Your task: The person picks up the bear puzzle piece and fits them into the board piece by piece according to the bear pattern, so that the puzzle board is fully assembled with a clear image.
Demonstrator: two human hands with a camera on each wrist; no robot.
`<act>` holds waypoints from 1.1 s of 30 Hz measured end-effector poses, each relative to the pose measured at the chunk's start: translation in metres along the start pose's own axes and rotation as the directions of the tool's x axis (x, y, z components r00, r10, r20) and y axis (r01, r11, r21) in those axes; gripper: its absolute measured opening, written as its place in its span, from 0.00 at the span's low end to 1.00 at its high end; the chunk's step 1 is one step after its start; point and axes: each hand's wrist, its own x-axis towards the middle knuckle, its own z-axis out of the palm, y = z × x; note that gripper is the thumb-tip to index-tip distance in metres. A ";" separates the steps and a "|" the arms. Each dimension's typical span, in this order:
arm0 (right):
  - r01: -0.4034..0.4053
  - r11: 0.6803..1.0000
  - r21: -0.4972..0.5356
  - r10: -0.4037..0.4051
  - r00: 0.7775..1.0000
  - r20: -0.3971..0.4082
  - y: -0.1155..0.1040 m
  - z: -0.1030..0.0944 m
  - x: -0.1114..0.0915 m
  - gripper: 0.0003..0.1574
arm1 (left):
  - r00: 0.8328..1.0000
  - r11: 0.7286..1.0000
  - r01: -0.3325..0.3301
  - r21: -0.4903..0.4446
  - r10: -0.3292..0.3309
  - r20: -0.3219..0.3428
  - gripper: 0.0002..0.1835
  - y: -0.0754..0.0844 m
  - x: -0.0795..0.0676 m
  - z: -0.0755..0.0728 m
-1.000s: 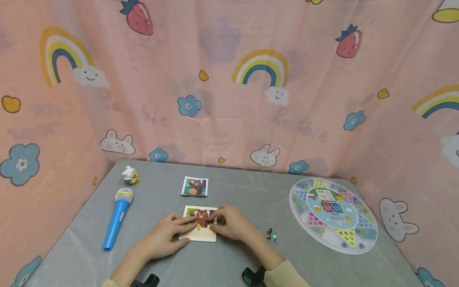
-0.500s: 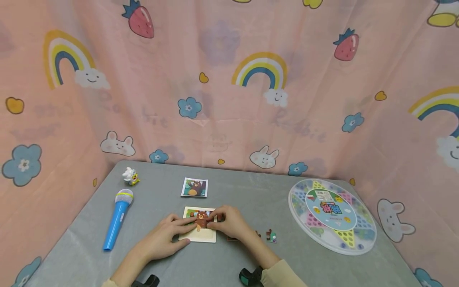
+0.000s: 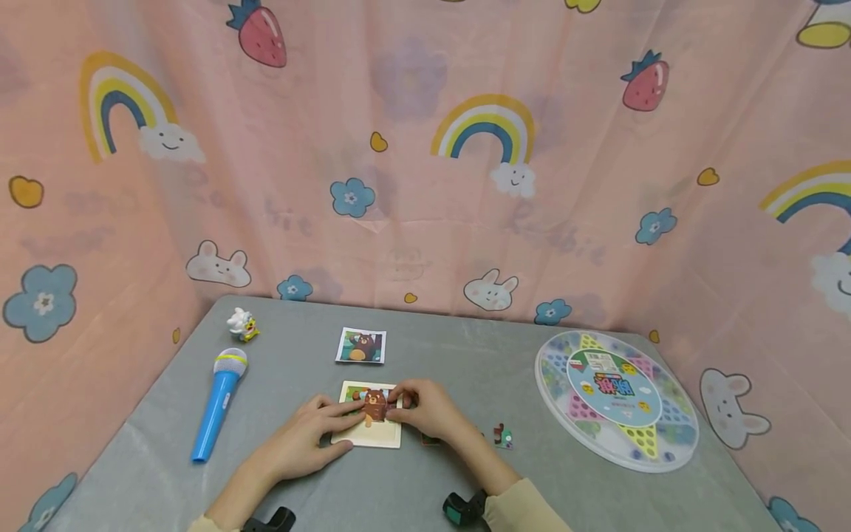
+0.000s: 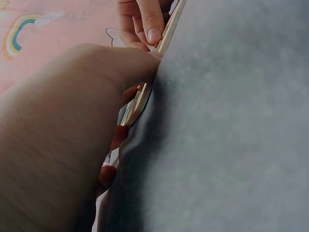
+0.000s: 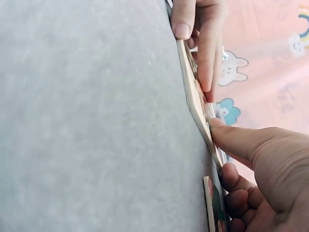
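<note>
A small wooden puzzle board [image 3: 375, 437] lies in front of me, its upper part filled with a brown bear picture [image 3: 374, 403] and its lower part bare. My left hand [image 3: 307, 436] rests at its left side, straight fingers on the bear and thumb at the lower left edge. Over the right edge, my right hand [image 3: 428, 411] pinches a small dark puzzle piece between thumb and forefinger, mostly hidden by the fingers. In the right wrist view that thumb touches the top of the board [image 5: 195, 104]. The left wrist view shows the board's side [image 4: 168, 35] beyond the left thumb.
Loose puzzle pieces [image 3: 503, 437] lie to the right, one partly under the right wrist [image 3: 431, 440]. Behind the board is a bear picture card [image 3: 361, 346]. A blue toy microphone [image 3: 219, 406] and small figurine [image 3: 242, 324] stand left; a round Chinese checkers board [image 3: 618, 399] lies right.
My right fingers have shifted slightly at the board's right edge, and the forearm has moved a little left. The left hand stays in place.
</note>
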 end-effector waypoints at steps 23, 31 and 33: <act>0.082 0.993 -0.084 -0.078 0.996 0.046 -0.003 -0.005 -0.002 0.14 | 0.991 0.994 0.101 0.028 -0.098 -0.085 0.42 0.001 0.001 -0.002; 0.103 0.991 -0.080 -0.101 0.995 0.024 -0.001 -0.013 -0.005 0.14 | 0.980 0.984 0.164 0.068 -0.155 -0.120 0.49 0.002 0.002 0.000; 0.103 0.991 -0.089 -0.103 0.995 0.006 -0.003 -0.019 -0.009 0.15 | 0.979 0.981 0.181 0.066 -0.173 -0.111 0.48 0.003 0.002 0.000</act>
